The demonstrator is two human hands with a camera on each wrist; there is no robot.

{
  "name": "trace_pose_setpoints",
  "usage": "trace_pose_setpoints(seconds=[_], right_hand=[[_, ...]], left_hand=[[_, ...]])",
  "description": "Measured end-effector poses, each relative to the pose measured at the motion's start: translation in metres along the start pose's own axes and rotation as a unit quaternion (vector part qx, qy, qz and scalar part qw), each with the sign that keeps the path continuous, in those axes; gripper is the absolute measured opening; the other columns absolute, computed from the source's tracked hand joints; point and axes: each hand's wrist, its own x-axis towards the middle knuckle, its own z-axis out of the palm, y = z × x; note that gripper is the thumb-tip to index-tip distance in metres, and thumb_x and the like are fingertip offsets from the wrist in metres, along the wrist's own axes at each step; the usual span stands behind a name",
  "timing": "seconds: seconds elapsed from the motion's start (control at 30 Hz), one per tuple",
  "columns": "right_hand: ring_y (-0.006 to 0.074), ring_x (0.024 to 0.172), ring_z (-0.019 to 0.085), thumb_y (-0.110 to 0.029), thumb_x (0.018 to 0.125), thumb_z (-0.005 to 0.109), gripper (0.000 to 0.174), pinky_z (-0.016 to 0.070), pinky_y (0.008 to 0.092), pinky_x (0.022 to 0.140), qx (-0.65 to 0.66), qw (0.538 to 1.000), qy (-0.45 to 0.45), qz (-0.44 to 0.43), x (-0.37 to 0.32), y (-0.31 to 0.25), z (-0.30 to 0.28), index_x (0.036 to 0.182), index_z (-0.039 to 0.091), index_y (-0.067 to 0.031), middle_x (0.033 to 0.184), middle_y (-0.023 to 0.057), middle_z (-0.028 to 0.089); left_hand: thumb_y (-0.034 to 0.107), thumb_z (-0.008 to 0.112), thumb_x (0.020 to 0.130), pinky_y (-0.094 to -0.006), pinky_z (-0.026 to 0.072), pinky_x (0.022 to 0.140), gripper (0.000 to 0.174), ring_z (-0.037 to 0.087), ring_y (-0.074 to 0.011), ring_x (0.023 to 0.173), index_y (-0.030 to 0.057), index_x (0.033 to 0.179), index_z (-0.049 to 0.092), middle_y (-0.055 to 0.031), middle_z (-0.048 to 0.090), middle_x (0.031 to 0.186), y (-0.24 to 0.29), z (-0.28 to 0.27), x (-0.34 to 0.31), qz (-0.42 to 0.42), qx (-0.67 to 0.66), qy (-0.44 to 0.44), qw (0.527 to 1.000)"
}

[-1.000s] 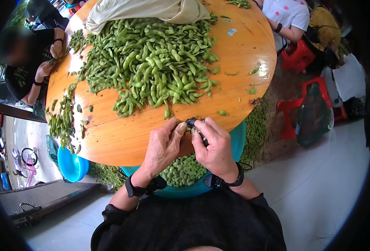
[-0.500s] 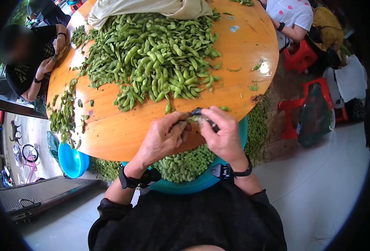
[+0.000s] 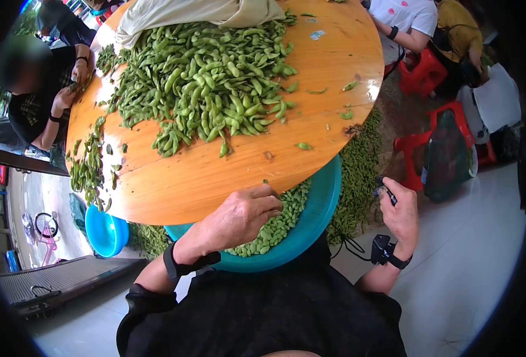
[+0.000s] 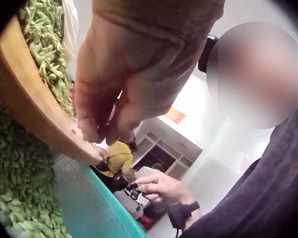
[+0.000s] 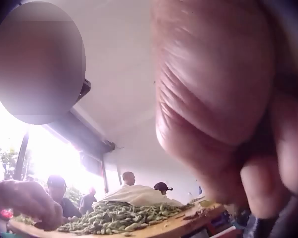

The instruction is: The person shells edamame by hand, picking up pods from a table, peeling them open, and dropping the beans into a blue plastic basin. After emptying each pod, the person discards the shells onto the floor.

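Observation:
My left hand [image 3: 242,217] hangs over the blue-green basin [image 3: 332,196] of shelled green beans [image 3: 289,215], beside the table's near edge. In the left wrist view its fingers and thumb point down close together, and nothing shows between them. Out to the right, my right hand [image 3: 401,217] is over the floor near a heap of pods [image 3: 355,178]. Dark coverings [image 3: 391,196] show at its thumb and forefinger tips; I cannot tell whether it holds an empty pod. Green soybean pods [image 3: 215,83] lie piled on the round wooden table [image 3: 185,193].
A pale cloth [image 3: 197,13] covers the pile's far end. Loose pods [image 3: 87,169] lie along the table's left edge, above a blue bowl [image 3: 111,232]. A person [image 3: 39,89] works at the left, another [image 3: 406,21] at the far right. Red stools [image 3: 423,71] stand right of the table.
Both hands were together over the table edge, working at a pod. They have parted: the right swung out to the right over the floor, the left lowered toward the basin.

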Motion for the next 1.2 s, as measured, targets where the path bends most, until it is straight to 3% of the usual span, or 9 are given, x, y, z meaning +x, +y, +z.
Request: trace_pose_setpoints(seconds=[0.07,0.13,0.23,0.33,0.43,0.73,0.83,0.93,1.2], right_hand=[[0.0261,0.067,0.064,0.001,0.085,0.061,0.023,0.0493,0.0332,0.063,0.028,1.0,0.004,-0.009,0.001,0.001,0.006,0.108,0.065,0.0048,0.085,0.0203,0.067],[0.0252,0.066,0.063,0.001,0.086,0.061,0.022,0.0491,0.0328,0.063,0.035,0.999,0.014,-0.032,0.004,0.002,0.011,0.107,0.065,0.005,0.085,0.0198,0.067],[0.0237,0.066,0.063,0.002,0.086,0.061,0.021,0.049,0.0323,0.063,0.059,0.997,0.02,-0.055,0.006,-0.003,0.014,0.107,0.065,0.0052,0.085,0.0187,0.067],[0.0226,0.067,0.063,0.003,0.086,0.061,0.021,0.049,0.0318,0.063,0.086,0.995,0.018,-0.05,0.007,0.003,0.02,0.106,0.065,0.0051,0.084,0.0177,0.067],[0.0218,0.066,0.063,0.002,0.087,0.061,0.02,0.0488,0.031,0.062,0.103,0.994,0.011,-0.045,0.008,0.004,0.023,0.106,0.066,0.0048,0.083,0.0169,0.067],[0.0208,0.064,0.062,0.001,0.086,0.063,0.018,0.0478,0.0305,0.06,0.118,0.991,-0.001,-0.056,0.007,-0.006,0.034,0.104,0.065,0.0052,0.083,0.0152,0.067],[0.0166,0.061,0.059,0.003,0.086,0.062,0.018,0.046,0.0288,0.057,0.158,0.985,-0.006,-0.063,0.009,-0.016,0.04,0.103,0.065,0.006,0.081,0.0131,0.066],[0.0109,0.06,0.056,0.004,0.087,0.061,0.017,0.0439,0.0258,0.054,0.211,0.976,-0.02,-0.053,0.01,-0.029,0.046,0.103,0.065,0.0066,0.079,0.0096,0.064],[0.0029,0.056,0.047,0.004,0.09,0.06,0.019,0.0359,0.0205,0.048,0.282,0.959,-0.027,0.002,0.013,-0.029,0.049,0.108,0.066,0.0053,0.076,0.0016,0.061]], left_hand=[[-0.001,0.061,0.089,-0.0362,0.0552,0.073,0.008,0.067,-0.0279,0.087,-0.0025,0.097,0.064,-0.0118,0.065,0.096,-0.01,0.003,0.004,0.017,-0.014,-0.012,1.0],[-0.003,0.058,0.092,-0.0328,0.0546,0.076,0.01,0.066,-0.0213,0.089,-0.0025,0.1,0.064,-0.009,0.065,0.099,-0.019,-0.009,0.015,-0.16,-0.195,0.01,0.968],[-0.003,0.059,0.092,-0.03,0.0532,0.08,0.015,0.064,-0.0175,0.094,-0.0014,0.105,0.065,-0.008,0.065,0.105,-0.045,-0.021,0.04,-0.039,-0.137,0.253,0.957],[-0.004,0.061,0.089,-0.0315,0.0521,0.085,0.017,0.063,-0.0202,0.101,-0.0008,0.105,0.066,-0.01,0.064,0.108,-0.017,-0.035,0.049,0.028,0.058,0.24,0.969],[-0.003,0.062,0.088,-0.0343,0.0502,0.09,0.019,0.061,-0.0248,0.108,-0.0001,0.105,0.067,-0.0126,0.063,0.114,-0.009,-0.025,0.06,-0.015,0.06,0.136,0.989],[0.0,0.065,0.082,-0.0387,0.0495,0.08,0.014,0.057,-0.033,0.1,0.0001,0.096,0.064,-0.0139,0.059,0.1,-0.028,0.007,0.088,0.044,0.251,0.084,0.963],[0.0,0.065,0.083,-0.0376,0.0502,0.073,0.008,0.061,-0.0319,0.089,-0.0006,0.091,0.061,-0.0122,0.062,0.092,-0.021,0.001,0.081,0.076,0.202,0.124,0.969],[-0.003,0.06,0.09,-0.0288,0.0492,0.059,0.005,0.065,-0.0191,0.067,-0.0007,0.094,0.059,-0.0108,0.066,0.077,0.001,-0.014,0.053,-0.067,0.025,0.156,0.985],[-0.006,0.066,0.089,-0.0248,0.0513,0.066,0.009,0.063,-0.0106,0.079,0.0001,0.094,0.061,-0.0098,0.069,0.094,0.004,-0.015,-0.071,-0.265,-0.378,0.043,0.886]])
